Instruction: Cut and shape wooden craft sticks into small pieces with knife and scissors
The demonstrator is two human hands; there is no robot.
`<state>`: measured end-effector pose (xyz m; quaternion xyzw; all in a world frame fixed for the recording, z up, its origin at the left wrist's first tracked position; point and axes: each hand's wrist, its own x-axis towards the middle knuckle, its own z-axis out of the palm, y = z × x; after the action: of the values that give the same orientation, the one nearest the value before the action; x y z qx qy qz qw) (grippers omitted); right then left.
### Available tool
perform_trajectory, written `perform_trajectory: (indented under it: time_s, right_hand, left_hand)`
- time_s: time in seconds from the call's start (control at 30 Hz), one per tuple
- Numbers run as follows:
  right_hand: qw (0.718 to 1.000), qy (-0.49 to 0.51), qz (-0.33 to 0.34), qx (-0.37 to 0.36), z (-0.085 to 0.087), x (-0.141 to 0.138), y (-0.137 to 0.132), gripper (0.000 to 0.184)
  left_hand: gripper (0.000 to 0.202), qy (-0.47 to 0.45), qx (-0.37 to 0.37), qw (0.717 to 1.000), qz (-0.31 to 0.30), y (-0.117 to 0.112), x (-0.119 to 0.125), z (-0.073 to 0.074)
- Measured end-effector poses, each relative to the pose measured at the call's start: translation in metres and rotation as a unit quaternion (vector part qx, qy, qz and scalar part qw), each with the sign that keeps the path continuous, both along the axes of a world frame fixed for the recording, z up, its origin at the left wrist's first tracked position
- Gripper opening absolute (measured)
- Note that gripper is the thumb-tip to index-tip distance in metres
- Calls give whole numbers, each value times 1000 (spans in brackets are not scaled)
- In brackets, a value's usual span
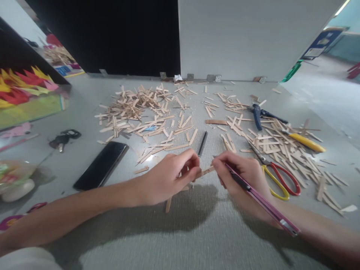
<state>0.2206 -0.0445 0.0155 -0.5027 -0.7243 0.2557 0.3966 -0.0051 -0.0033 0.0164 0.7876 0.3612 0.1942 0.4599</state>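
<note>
My left hand (180,168) pinches one end of a short wooden stick piece (207,171) above the table. Its other end reaches the fingertips of my right hand (242,172). That hand is closed round a pink utility knife (261,200), whose tip points toward the stick while the handle slants back over my wrist. Just beyond my fingers lies a dark pen (203,144). Another stick piece (168,205) rests on the table below my left hand. To the right of my right hand are scissors (284,180) with one red and one yellow handle loop.
Loose wooden sticks (135,105) are heaped at the back left, with more (287,146) on the right. Among the right ones lie dark blue-handled pliers (257,116) and a yellow-handled tool (306,142). A black phone (101,165) and keys (62,139) lie left. An upright panel (239,41) stands behind.
</note>
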Motion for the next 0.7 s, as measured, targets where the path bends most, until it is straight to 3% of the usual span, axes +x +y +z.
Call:
perform_trajectory:
  time_s: [0.07, 0.13, 0.53, 0.7]
  right_hand:
    - [1000, 5, 2, 5, 0, 0, 0, 33]
    - [1000, 9, 3, 5, 1, 0, 1, 32]
    - [1000, -10, 11, 9, 2, -4, -6, 32]
    - [1000, -23, 14, 3, 2, -4, -7, 32]
  left_hand:
    - [21, -6, -83, 996, -27, -1, 0, 3]
    - [26, 1, -119, 992, -42, -2, -1, 4]
    - [37, -7, -160, 987, -11, -10, 6, 10]
    - [25, -33, -200, 979, -20, -10, 6, 9]
